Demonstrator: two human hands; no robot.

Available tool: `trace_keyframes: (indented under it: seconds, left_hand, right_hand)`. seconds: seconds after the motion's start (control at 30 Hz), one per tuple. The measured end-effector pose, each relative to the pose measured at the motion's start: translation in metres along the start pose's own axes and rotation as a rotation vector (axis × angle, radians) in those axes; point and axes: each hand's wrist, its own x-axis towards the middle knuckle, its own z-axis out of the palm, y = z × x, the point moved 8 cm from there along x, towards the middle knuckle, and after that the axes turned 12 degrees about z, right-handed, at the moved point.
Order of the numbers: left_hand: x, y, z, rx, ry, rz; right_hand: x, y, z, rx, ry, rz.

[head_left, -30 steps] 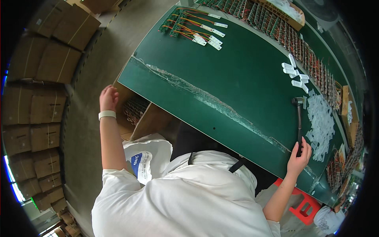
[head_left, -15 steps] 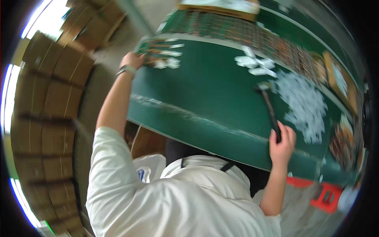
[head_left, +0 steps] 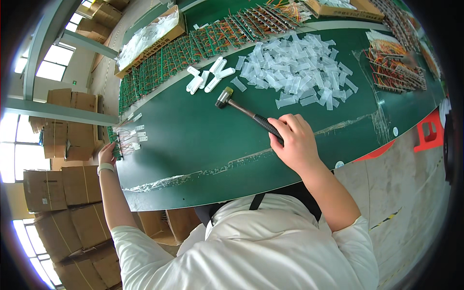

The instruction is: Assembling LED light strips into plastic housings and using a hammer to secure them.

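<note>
My right hand (head_left: 296, 139) is closed around the black grip of a mallet (head_left: 244, 110), whose head lies on the green table toward the far side. At the table's left edge, the fingers of my left hand (head_left: 107, 153) pinch the near end of a green circuit board strip (head_left: 115, 140). Thin wires run from that strip to several small white tabs (head_left: 137, 135) lying on the tabletop. Several white oblong plastic cases (head_left: 212, 75) rest beyond the mallet head. Beside them spreads a big heap of translucent plastic pieces (head_left: 299, 70).
Rows of wired green boards (head_left: 169, 65) line the table's far edge. Beyond them is a cardboard tray (head_left: 181, 26) of white parts. More wired boards (head_left: 394, 65) are stacked at the right. A grey post (head_left: 63, 112) and stacked cartons (head_left: 72, 186) stand left; a red stool (head_left: 430, 131) is at right.
The view has swung round, so the whole table appears turned. My right hand still grips the mallet, and my left hand stays at the board strip on the left edge.
</note>
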Motion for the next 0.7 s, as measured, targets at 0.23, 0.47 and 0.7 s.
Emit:
trace_keyframes:
  seconds: [0.23, 0.47, 0.7]
  left_hand:
    - [-0.071, 0.088, -0.029, -0.24, -0.168, 0.26]
    - [-0.156, 0.166, 0.025, -0.483, -0.367, 0.326]
    - [-0.201, 0.087, 0.107, -0.502, -0.507, 0.1]
  right_hand:
    - [0.0, -0.002, -0.018, -0.015, 0.161, -0.043]
    - [-0.008, 0.011, -0.034, -0.148, 0.071, 0.022]
    - [-0.012, 0.033, -0.059, -0.093, 0.02, 0.019]
